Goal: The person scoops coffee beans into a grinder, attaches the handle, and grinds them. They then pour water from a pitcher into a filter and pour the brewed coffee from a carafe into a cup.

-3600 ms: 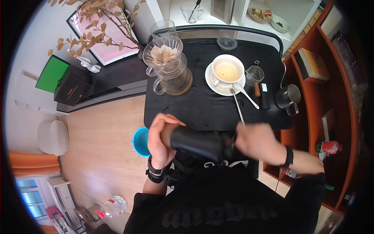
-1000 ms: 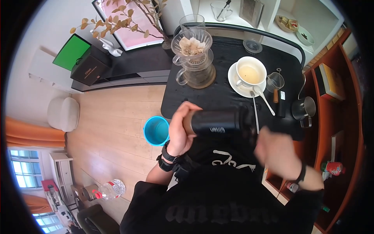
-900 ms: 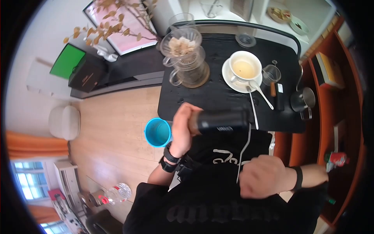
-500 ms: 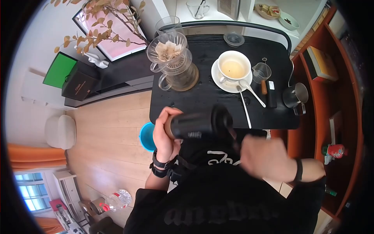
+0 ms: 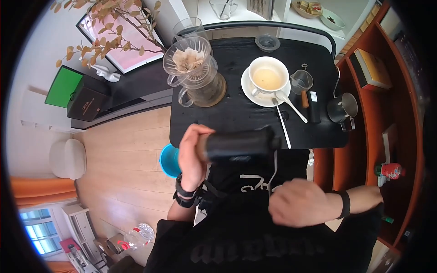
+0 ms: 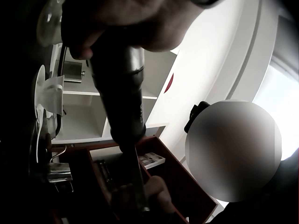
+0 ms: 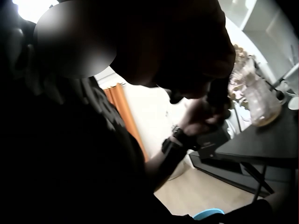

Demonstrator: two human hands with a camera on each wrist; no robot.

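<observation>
In the head view my left hand (image 5: 191, 157) holds a black hand coffee grinder (image 5: 239, 146) on its side, fingers wrapped round the lighter end. The grinder is in front of my chest, near the table's front edge. From its right end a thin metal crank (image 5: 274, 170) runs back towards my body. My right hand (image 5: 300, 202) is curled round the crank's end, hiding the knob. The left wrist view shows the grinder's dark body (image 6: 119, 88) below the left-hand fingers (image 6: 98, 23), with the right hand (image 6: 159, 193) at the far end.
The black table (image 5: 218, 132) bears a glass dripper (image 5: 186, 59) with a used paper filter on a carafe (image 5: 205, 93), a white cup (image 5: 268, 75) on a saucer, spoons, a small glass pitcher (image 5: 301, 82) and a steel jug (image 5: 342, 107). A blue bucket (image 5: 169, 161) stands on the floor.
The right hand circles at the grinder's end, taking the crank round; since half a second ago it has come down towards my body. The left hand keeps its grip on the grinder.
</observation>
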